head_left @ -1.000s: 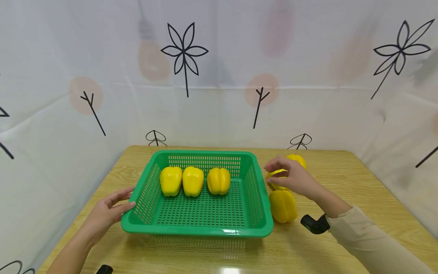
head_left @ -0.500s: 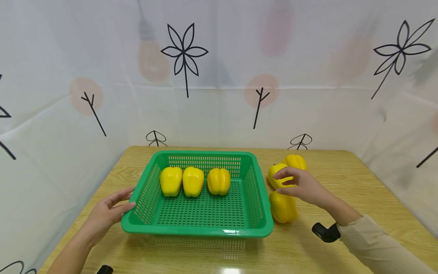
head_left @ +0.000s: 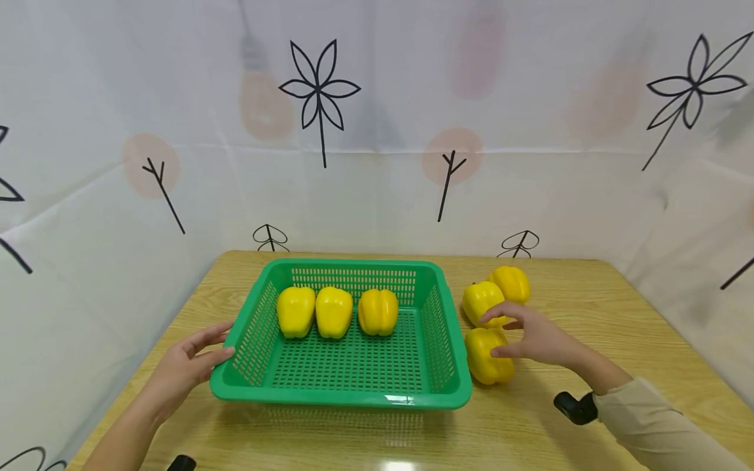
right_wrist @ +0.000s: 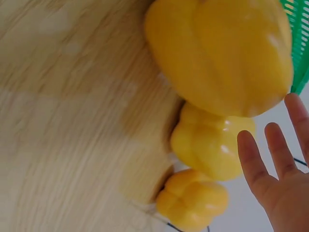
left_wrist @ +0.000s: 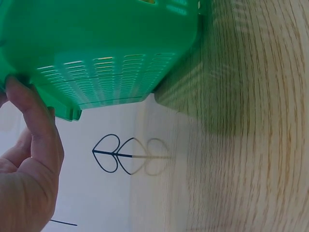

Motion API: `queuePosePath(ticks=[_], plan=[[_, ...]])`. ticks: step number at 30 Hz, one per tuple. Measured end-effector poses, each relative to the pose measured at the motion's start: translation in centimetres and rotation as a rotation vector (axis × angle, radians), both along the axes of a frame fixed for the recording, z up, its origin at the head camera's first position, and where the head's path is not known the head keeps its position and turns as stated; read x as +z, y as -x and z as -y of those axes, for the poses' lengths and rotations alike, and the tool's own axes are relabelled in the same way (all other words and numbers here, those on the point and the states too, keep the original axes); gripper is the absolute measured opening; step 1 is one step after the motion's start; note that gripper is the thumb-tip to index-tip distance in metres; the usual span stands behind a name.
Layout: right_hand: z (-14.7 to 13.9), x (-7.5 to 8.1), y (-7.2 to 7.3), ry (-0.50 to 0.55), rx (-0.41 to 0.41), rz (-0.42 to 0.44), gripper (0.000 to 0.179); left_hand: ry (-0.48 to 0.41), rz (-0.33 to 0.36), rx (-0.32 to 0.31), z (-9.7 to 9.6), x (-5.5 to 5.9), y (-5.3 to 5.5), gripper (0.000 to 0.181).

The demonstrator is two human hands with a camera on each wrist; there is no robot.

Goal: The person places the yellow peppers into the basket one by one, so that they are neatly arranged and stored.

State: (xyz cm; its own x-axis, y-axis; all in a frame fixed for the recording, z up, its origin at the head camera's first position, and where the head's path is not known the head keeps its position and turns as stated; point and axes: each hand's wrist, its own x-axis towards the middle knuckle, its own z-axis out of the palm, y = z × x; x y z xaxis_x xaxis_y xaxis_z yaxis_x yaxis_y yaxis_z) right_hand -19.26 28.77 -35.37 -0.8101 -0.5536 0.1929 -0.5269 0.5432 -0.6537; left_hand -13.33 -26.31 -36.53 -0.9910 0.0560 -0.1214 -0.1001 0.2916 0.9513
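Observation:
My left hand [head_left: 185, 366] grips the left rim of a green plastic basket [head_left: 341, 398], thumb on the rim and fingers tucked beneath its edge, as the left wrist view shows. Three yellow bell peppers [head_left: 334, 314] lie in a row inside the basket. Over the table to the right, my right hand [head_left: 533, 335] is spread and holds nothing. Its thumb overlaps the nearest loose bell pepper [head_left: 484, 366] in the head view, and its fingers overlap the middle one [head_left: 480, 301]. The right wrist view shows the fingers apart, beside the large near pepper [right_wrist: 227, 53].
A third loose bell pepper [head_left: 511, 284] lies farthest back, close to the middle one. The basket stands on a wood-grain table [head_left: 589, 294], the loose peppers along its right wall. Behind hangs a white patterned cloth [head_left: 377, 196].
My right hand has moved from beside the basket's right rim, rightward and toward me, to the nearest loose pepper. The left hand, basket and peppers stay in place.

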Motion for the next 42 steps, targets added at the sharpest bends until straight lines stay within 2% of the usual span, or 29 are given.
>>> queuePosePath(ticks=[6,16,25,31,42], plan=[[-1.0,-1.0,0.0,-0.021,0.049,0.066,0.050,-0.001,0.000,-0.006,0.1,0.0,0.1,0.066],[-1.9,-2.8,0.2,-0.011,0.057,0.175,0.071,0.003,0.000,-0.009,0.1,0.0,0.0,0.065],[-1.7,-3.0,-0.2,0.008,0.023,0.126,0.071,-0.015,-0.002,-0.004,0.0,0.0,0.0,0.065],[-1.6,-3.0,-0.3,0.042,-0.042,0.145,0.069,-0.004,0.012,-0.006,0.1,0.1,0.0,0.066],[-1.3,-2.8,-0.6,0.062,-0.067,0.111,0.069,-0.017,0.008,-0.012,0.1,0.0,0.0,0.066]])
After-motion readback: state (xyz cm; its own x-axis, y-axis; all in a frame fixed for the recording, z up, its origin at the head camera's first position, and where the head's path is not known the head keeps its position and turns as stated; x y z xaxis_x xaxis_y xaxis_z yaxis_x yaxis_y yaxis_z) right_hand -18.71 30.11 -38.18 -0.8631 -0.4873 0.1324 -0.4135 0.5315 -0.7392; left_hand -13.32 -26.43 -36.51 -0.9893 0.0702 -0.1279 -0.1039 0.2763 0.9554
